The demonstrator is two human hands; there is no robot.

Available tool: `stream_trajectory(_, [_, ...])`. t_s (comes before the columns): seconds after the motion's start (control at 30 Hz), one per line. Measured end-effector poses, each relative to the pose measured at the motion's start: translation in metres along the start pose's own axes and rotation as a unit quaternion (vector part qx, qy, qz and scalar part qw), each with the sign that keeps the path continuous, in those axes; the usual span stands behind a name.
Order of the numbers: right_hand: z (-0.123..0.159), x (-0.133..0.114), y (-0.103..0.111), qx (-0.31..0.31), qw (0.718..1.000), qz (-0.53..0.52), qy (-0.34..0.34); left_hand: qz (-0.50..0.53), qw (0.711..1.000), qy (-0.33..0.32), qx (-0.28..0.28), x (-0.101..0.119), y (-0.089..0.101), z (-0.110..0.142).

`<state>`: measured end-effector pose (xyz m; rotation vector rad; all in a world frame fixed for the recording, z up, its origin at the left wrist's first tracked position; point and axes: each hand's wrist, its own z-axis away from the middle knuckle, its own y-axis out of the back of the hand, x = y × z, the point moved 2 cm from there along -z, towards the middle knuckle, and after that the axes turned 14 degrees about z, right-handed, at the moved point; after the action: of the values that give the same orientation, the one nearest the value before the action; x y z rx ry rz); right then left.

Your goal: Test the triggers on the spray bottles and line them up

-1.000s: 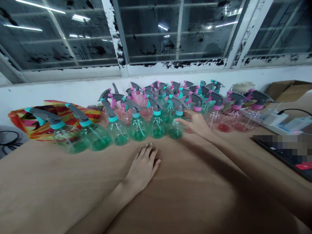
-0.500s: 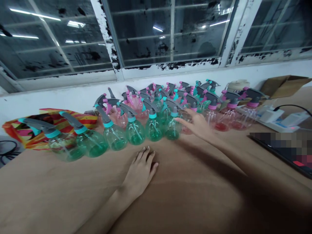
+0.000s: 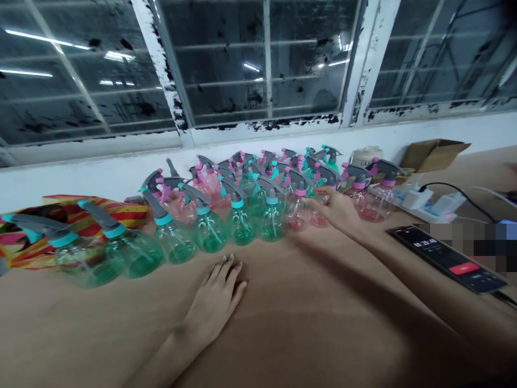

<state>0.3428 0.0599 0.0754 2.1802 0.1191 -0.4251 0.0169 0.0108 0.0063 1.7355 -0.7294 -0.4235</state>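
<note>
My left hand (image 3: 216,302) lies palm down on the wooden table, fingers spread, holding nothing. Before it stands a row of clear green spray bottles (image 3: 210,231) with turquoise collars, grey trigger heads and green liquid low inside. My right hand (image 3: 339,213) reaches to the row's right part, fingers stretched out and apart. Its fingertips are at a pink spray bottle (image 3: 298,215) and in front of another pink bottle (image 3: 319,218), partly hidden by the hand. Whether they touch is unclear. To the right stands one more pink spray bottle (image 3: 379,203).
More pink and green bottles crowd behind, against the wall. A colourful plastic bag (image 3: 129,213) lies at left. At right are a power strip (image 3: 428,213) with chargers, a phone (image 3: 448,258), an open cardboard box (image 3: 434,155) and a pale tub (image 3: 367,156). Barred windows rise behind.
The view has turned right, so the bottles sit further left. My right hand has moved right along the row, from the last green bottle to the pink ones. My left hand stays flat.
</note>
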Motion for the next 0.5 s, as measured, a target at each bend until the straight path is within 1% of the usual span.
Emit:
stream_trajectory(0.17, [-0.008,-0.01,-0.019,-0.051,0.997,0.051,-0.006,0.001,1.0,-0.004,-0.005,-0.001,0.0,0.001])
stream_trajectory(0.27, [-0.007,-0.013,-0.022,-0.078,0.993,0.083,-0.012,-0.002,1.0,0.0,-0.007,-0.001,-0.001,0.001])
stream_trajectory(0.37, [-0.002,-0.014,-0.014,-0.095,0.989,0.108,-0.016,-0.001,1.0,-0.004,-0.003,-0.001,-0.002,0.001])
stream_trajectory(0.5, [0.013,-0.017,0.007,-0.114,0.985,0.132,-0.017,-0.008,1.0,-0.004,-0.008,-0.001,-0.001,0.0])
